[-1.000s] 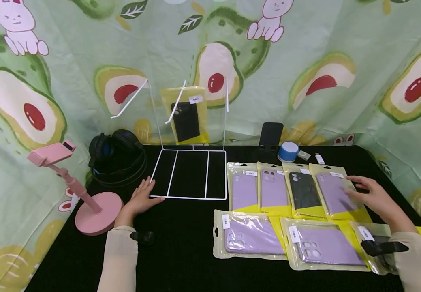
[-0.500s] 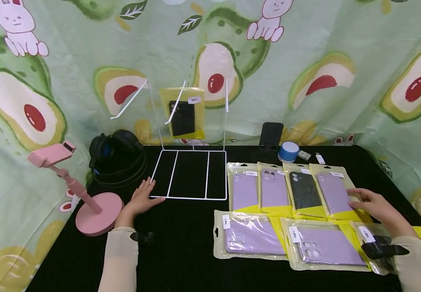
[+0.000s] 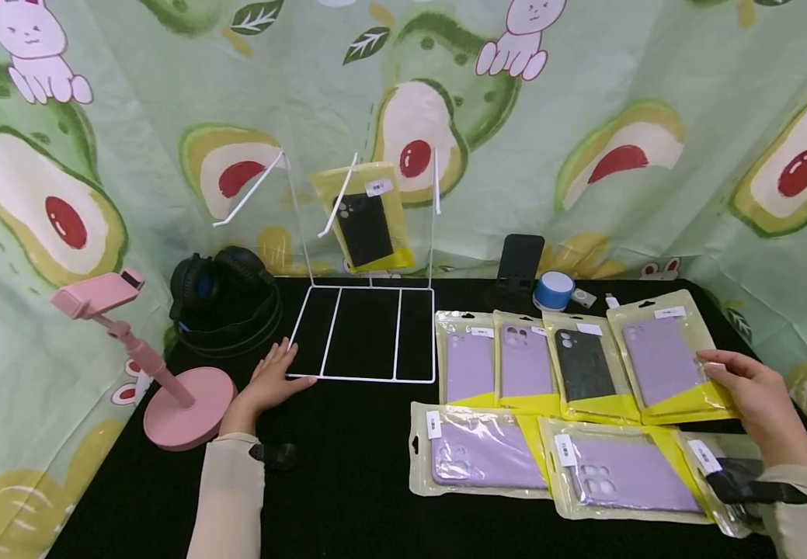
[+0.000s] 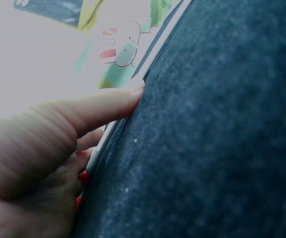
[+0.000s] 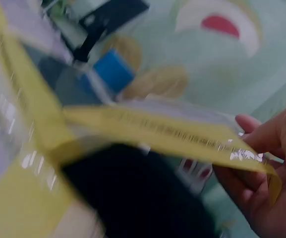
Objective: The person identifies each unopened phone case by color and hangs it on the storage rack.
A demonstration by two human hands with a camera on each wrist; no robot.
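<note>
My right hand (image 3: 756, 397) pinches the right edge of a packaged purple phone case (image 3: 660, 359), thumb on one face and fingers on the other. The right wrist view has this package's yellow lower part (image 5: 167, 135) lifted off the black cloth. My left hand (image 3: 270, 380) rests at the front left corner of the white wire display rack (image 3: 364, 379), fingers spread, and its thumb (image 4: 108, 104) touches the rack's wire in the left wrist view. On the rack's middle hook hangs a packaged black phone case (image 3: 366, 231), tilted.
Several more packaged phone cases (image 3: 476, 450) lie in two rows on the right. Behind them stand a black phone holder (image 3: 519, 260) and a blue round container (image 3: 553, 290). Headphones (image 3: 224, 291) and a pink phone stand (image 3: 179, 407) are on the left.
My right hand has taken hold of the rightmost back-row package and raised it, moving it slightly right. The hanging package swings on its hook. My left hand has stayed put.
</note>
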